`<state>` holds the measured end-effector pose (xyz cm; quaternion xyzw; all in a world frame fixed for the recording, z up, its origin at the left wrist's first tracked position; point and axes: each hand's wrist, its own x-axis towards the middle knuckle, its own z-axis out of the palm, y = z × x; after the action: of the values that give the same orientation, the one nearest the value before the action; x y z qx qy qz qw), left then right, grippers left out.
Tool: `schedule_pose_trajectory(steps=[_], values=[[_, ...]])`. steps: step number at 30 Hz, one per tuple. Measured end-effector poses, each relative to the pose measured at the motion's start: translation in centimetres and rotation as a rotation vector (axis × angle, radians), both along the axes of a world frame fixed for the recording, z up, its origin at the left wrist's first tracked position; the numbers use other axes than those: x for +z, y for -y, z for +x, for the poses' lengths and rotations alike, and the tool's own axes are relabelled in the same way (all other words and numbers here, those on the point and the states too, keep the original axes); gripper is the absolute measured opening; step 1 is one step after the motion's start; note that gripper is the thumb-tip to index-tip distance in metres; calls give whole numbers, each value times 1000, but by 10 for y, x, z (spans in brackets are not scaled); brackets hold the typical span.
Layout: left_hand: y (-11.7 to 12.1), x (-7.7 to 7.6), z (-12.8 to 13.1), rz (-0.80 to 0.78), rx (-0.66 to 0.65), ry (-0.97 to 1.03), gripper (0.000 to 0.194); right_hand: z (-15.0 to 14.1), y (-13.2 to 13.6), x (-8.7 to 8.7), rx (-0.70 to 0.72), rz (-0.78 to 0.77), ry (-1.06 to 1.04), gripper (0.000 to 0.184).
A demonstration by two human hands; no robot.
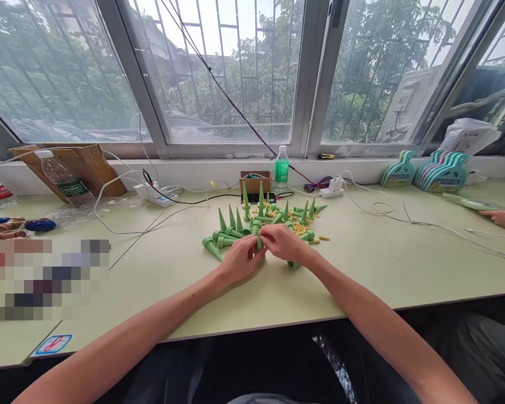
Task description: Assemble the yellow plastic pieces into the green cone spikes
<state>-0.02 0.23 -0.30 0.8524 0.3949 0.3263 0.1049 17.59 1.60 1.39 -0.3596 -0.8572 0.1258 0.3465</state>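
My left hand [240, 259] is closed round a small green plastic spike [259, 242], whose pointed end shows between the fingers. The fingers of my right hand [287, 242] are pinched together against its side; what lies between their tips is hidden. Just beyond both hands spreads a heap of similar green cone-shaped spikes. Some stand upright with the point up, like one tall spike [261, 199], and others lie on their sides, such as the spike [212, 248] at the left edge. Small yellow plastic pieces [292, 229] are scattered among them.
A small cardboard box [255, 180] and a green-labelled bottle [281, 167] stand behind the heap. White cables [379, 210] and power strips lie along the windowsill. Turquoise plastic items [441, 173] stand at the right. Another person's hand [503, 219] holds something at the far right.
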Motion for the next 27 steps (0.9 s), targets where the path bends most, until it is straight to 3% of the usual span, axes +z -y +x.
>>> schedule_pose_trajectory(steps=[27], values=[[3, 5, 2, -23, -10, 143, 18, -2, -1, 1, -64, 0, -116, 23]])
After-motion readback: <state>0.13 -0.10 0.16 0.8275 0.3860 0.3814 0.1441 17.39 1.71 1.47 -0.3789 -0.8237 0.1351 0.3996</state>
